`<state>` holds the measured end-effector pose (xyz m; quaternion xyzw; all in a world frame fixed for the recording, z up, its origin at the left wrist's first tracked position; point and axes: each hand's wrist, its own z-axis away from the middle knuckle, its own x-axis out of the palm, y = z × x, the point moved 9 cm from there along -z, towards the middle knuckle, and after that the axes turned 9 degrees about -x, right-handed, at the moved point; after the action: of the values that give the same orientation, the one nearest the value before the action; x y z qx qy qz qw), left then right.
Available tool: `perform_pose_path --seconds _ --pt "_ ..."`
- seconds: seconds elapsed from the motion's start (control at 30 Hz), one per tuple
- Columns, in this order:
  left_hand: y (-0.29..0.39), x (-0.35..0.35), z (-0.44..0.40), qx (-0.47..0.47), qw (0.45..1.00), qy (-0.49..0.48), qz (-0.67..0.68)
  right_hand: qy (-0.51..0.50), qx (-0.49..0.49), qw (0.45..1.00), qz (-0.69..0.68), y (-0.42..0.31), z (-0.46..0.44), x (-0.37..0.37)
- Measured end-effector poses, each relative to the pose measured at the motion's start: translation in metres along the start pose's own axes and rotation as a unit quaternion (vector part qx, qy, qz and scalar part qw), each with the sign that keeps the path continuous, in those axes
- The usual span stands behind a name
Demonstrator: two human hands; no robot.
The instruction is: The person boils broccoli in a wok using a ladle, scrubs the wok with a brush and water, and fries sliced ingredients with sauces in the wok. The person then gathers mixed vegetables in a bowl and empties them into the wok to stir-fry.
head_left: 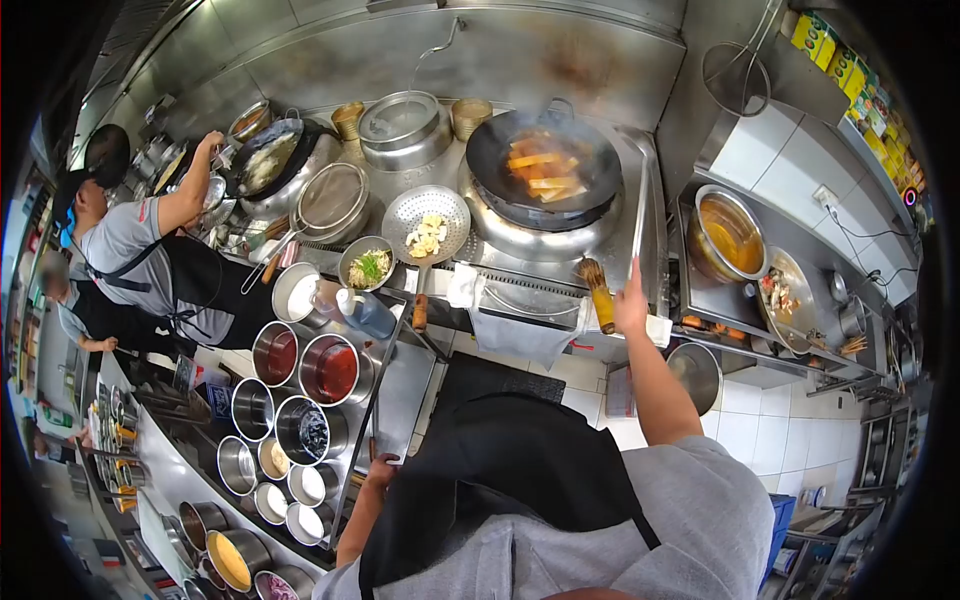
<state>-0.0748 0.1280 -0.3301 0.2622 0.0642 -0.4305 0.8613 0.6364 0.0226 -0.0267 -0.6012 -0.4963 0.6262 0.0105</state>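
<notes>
My right hand (630,305) is closed around the near end of a long-handled metal utensil (641,200) to the right of the wok; its far end is hard to make out. Just left of that hand is a brush (598,295) with a yellow handle. Orange-brown strips (545,168) lie steaming in a black wok (490,175) on the burner. Down at the lower left, my left hand (381,472) is beside the steel counter edge, its fingers too small and dark to read. A perforated skimmer (395,215) holding pale yellow pieces (427,236) rests left of the wok.
Several steel pots, including one of red sauce (335,370), crowd the left counter, with a sauce bottle (365,313) nearby. A bowl of chopped greens (368,266) sits by the skimmer. A co-worker (165,240) works at another wok. Right, a steel pot (727,232) holds amber liquid.
</notes>
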Motion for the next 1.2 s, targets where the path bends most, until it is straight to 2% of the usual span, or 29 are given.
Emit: perform_pose_path --seconds 0.07,0.1,0.2,0.23,0.3,0.33,0.4,0.47,0.5,0.53,0.6,0.63,0.7,0.73,0.87,0.93,0.97,1.03,1.07,1.13,1.17,1.2 --pt "-0.011 0.003 -0.024 0.070 0.996 0.015 -0.048 0.023 -0.018 0.999 -0.033 0.033 0.038 0.004" --pt "-0.006 0.008 -0.028 0.129 0.988 -0.004 -0.080 -0.004 0.015 0.999 -0.038 0.051 0.060 0.008" --pt "-0.004 0.003 -0.026 0.052 0.995 -0.017 -0.078 -0.106 0.110 0.988 0.001 0.097 0.127 0.028" --pt "0.001 0.000 -0.019 0.018 0.997 -0.031 -0.062 -0.107 0.112 0.988 0.000 0.104 0.140 0.030" --pt "0.023 -0.006 -0.011 -0.014 0.997 -0.062 -0.035 -0.167 0.147 0.957 0.184 0.126 0.164 0.033" --pt "0.037 -0.009 -0.010 -0.006 0.997 -0.076 -0.025 -0.171 0.149 0.957 0.183 0.132 0.163 0.033" --pt "0.060 -0.011 -0.009 0.067 0.990 -0.120 0.034 -0.231 0.134 0.942 0.204 0.144 0.146 0.039" --pt "0.097 -0.013 -0.012 -0.064 0.990 -0.060 -0.109 -0.290 0.119 0.910 0.272 0.154 0.111 0.043" --pt "0.116 -0.014 -0.020 -0.048 0.989 -0.063 -0.126 -0.368 0.032 0.874 0.316 0.153 0.080 0.048" --pt "0.131 -0.011 -0.037 -0.019 0.992 -0.068 -0.104 -0.305 -0.010 0.905 0.298 0.088 0.049 0.007" --pt "0.166 -0.004 -0.034 0.012 0.992 -0.078 -0.095 -0.266 -0.187 0.935 0.145 -0.105 0.009 -0.083" --pt "0.199 0.007 -0.006 0.016 0.991 -0.085 -0.107 -0.199 -0.317 0.927 0.002 -0.194 0.009 -0.129" --pt "0.237 0.030 0.024 0.034 0.987 -0.091 -0.125 -0.216 -0.405 0.872 -0.171 -0.322 0.040 -0.197" --pt "0.246 0.044 0.021 0.071 0.980 -0.106 -0.149 -0.174 -0.535 0.796 -0.222 -0.368 0.067 -0.225" --pt "0.213 0.099 -0.035 0.071 0.978 -0.158 -0.114 -0.167 -0.605 0.681 -0.377 -0.457 0.129 -0.251" --pt "0.206 0.116 -0.044 0.258 0.949 -0.157 -0.084 -0.158 -0.623 0.648 -0.409 -0.470 0.137 -0.253" --pt "0.200 0.112 -0.023 0.254 0.953 -0.151 -0.074 -0.157 -0.629 0.636 -0.418 -0.475 0.139 -0.250" --pt "0.175 0.102 0.011 0.158 0.973 -0.155 -0.058 -0.155 -0.640 0.614 -0.435 -0.484 0.143 -0.247" --pt "0.152 0.091 -0.007 0.255 0.958 -0.097 -0.093 -0.153 -0.646 0.605 -0.440 -0.487 0.145 -0.247" --pt "0.064 0.071 -0.041 0.132 0.983 -0.102 -0.074 -0.149 -0.653 0.592 -0.448 -0.493 0.146 -0.246" --pt "0.018 0.044 -0.041 0.156 0.970 0.047 -0.179 -0.146 -0.657 0.586 -0.451 -0.494 0.146 -0.245" --pt "-0.010 0.037 -0.027 0.039 0.995 -0.025 -0.086 -0.143 -0.661 0.580 -0.455 -0.496 0.146 -0.244"
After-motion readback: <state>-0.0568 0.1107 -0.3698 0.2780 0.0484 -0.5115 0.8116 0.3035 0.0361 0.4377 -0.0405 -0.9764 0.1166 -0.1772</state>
